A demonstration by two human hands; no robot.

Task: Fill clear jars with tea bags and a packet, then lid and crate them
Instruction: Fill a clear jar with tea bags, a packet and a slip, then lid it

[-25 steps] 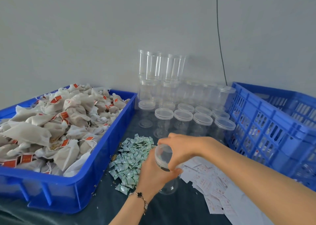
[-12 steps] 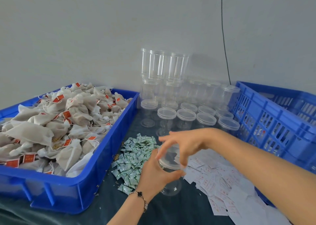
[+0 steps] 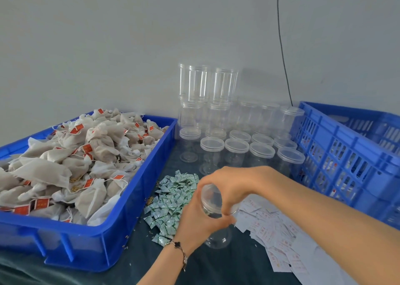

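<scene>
A clear jar (image 3: 217, 238) stands tilted on the dark cloth in front of me. My left hand (image 3: 195, 222) grips its body from the left. My right hand (image 3: 229, 186) curls over the top and holds the jar's clear lid (image 3: 211, 200). Nothing shows inside the jar. A blue tray (image 3: 121, 217) on the left is heaped with tea bags (image 3: 71, 165) with red tags. Small green-and-white packets (image 3: 171, 200) lie in a pile just left of my hands. A blue slotted crate (image 3: 346, 161) stands at the right.
Several lidded clear jars (image 3: 236, 152) stand in rows behind my hands, with taller stacked jars (image 3: 205, 94) against the wall. White paper slips (image 3: 272, 230) with red print lie scattered under my right forearm. A black cable (image 3: 282, 46) hangs down the wall.
My right hand spread its fingers over the jar top half a second ago and now curls round the lid again. The left hand has kept its grip on the jar.
</scene>
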